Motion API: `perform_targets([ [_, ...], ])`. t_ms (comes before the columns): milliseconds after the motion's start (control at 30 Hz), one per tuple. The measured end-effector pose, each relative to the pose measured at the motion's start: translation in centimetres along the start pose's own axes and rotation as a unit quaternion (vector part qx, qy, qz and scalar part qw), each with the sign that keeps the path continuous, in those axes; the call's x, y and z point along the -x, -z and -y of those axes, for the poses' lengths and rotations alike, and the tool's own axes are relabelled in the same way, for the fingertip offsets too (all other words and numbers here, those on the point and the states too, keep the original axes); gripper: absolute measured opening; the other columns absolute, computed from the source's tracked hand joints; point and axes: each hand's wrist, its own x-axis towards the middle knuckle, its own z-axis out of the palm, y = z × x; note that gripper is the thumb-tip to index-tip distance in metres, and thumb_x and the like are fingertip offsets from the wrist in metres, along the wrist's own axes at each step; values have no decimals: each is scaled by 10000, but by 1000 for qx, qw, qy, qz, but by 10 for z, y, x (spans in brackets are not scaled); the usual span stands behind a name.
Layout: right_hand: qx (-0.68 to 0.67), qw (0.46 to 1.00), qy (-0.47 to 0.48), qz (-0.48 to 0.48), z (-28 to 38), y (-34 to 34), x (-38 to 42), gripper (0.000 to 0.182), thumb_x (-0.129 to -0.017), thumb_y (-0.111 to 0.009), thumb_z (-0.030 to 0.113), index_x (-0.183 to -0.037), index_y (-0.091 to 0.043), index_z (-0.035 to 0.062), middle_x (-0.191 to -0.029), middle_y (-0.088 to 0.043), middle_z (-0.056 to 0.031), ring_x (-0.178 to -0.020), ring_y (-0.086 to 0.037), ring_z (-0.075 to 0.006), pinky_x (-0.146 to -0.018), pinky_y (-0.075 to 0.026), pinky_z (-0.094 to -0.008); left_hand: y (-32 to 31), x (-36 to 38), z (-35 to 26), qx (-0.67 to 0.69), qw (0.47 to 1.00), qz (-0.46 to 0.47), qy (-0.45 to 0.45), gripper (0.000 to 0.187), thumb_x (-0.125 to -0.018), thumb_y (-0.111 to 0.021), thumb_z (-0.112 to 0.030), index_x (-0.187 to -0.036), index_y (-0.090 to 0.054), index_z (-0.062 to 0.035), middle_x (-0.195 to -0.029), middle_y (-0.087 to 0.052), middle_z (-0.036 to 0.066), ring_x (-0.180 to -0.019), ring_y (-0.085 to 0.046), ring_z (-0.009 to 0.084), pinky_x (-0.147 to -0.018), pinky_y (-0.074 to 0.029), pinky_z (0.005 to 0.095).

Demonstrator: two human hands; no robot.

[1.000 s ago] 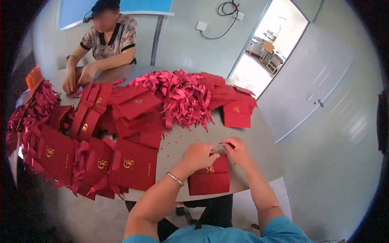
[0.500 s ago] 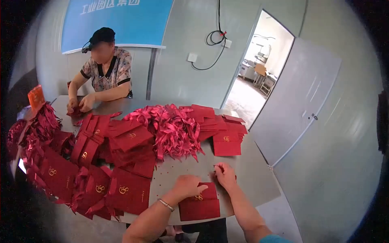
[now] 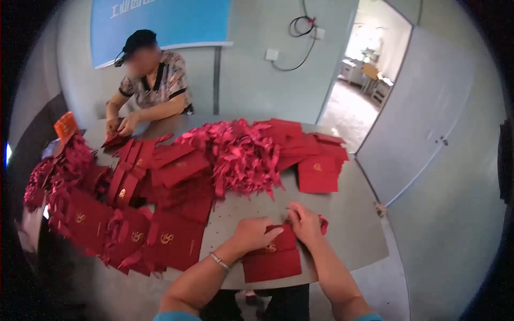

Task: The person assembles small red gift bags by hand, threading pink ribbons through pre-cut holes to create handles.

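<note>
A dark red gift bag, flat, with a gold emblem, lies at the table's near edge in front of me. My left hand grips its upper left part, the thumb on top and the other fingers mostly hidden. At the bag's upper right corner is my right hand, its fingers pinched together. A small dark tip shows above those fingertips. From the far side of that hand sticks out a loop of red ribbon, which it seems to hold.
Heaped red ribbons lie across the table, among stacks of finished-looking red bags. More flat bags lie at the far right. Across the table a co-worker handles a red piece. An orange packet stands far left.
My right hand has come left to the bag's upper corner, and the ribbon beside it now shows more plainly. My left hand keeps its hold. The whole view has shifted slightly.
</note>
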Motion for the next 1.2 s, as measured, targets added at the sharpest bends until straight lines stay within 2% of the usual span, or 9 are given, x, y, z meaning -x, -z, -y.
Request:
perform_targets([
  [100,-38,999,33,8,3,-1,-4,159,-907,-582,139,-1059,-605,98,-914,-671,-155,-794,-650,-372,-675,-519,-448,-1,2,1,2,999,-31,-10,417,-830,-638,-494,-799,-655,-79,-748,-663,162,-729,-654,367,-657,-514,462],
  [200,-78,997,-5,19,3,-2,-5,139,-911,-577,135,-1030,-625,81,-918,-679,-147,-803,-661,-354,-688,-527,-426,-5,3,2,12,998,-52,-29,376,-825,-664,-462,-822,-657,-86,-753,-665,160,-716,-655,364,-635,-522,447],
  [333,-162,983,-75,34,-4,-5,-4,151,-913,-576,143,-1032,-633,69,-883,-687,-140,-795,-676,-329,-688,-531,-400,-6,3,2,-25,998,-38,-42,380,-825,-662,-468,-846,-655,-89,-751,-667,153,-703,-658,355,-620,-530,431],
  [433,-169,983,-76,6,-12,-14,-1,154,-915,-577,150,-1031,-635,67,-839,-690,-140,-765,-683,-312,-687,-531,-391,-14,4,3,-8,997,-48,-58,405,-834,-636,-502,-886,-662,-101,-768,-673,152,-718,-661,359,-649,-534,447],
  [533,-161,983,-85,26,-9,-10,0,141,-919,-579,142,-1021,-637,64,-795,-688,-140,-726,-689,-282,-677,-531,-369,-4,6,-2,-24,999,-22,-6,433,-848,-596,-538,-902,-667,-114,-784,-680,147,-717,-662,367,-668,-527,473],
  [667,-192,979,-64,39,-16,-18,2,134,-921,-583,133,-1019,-636,58,-773,-685,-130,-707,-688,-243,-664,-526,-344,-7,6,-1,-25,999,-13,-20,459,-850,-581,-518,-864,-658,-65,-780,-671,176,-744,-660,371,-669,-528,478],
  [900,-101,995,-15,7,-12,-21,4,111,-891,-632,98,-985,-642,41,-807,-693,-100,-715,-661,-176,-678,-519,-312,-6,7,0,18,999,11,-28,419,-828,-602,-460,-915,-674,-57,-839,-682,180,-805,-667,362,-714,-529,485],
  [967,-138,987,-74,28,-12,-21,6,118,-886,-638,90,-992,-641,39,-824,-685,-82,-742,-642,-154,-693,-511,-303,-13,4,0,16,1000,5,-24,398,-820,-615,-441,-907,-681,-58,-847,-685,180,-813,-670,359,-717,-531,484],
  [1200,-99,992,-72,16,-45,-30,4,118,-926,-589,107,-999,-620,20,-848,-646,-52,-744,-588,-120,-717,-495,-281,-19,6,5,55,997,-35,-32,301,-781,-670,-332,-850,-702,-41,-838,-690,190,-797,-681,353,-714,-536,475],
])
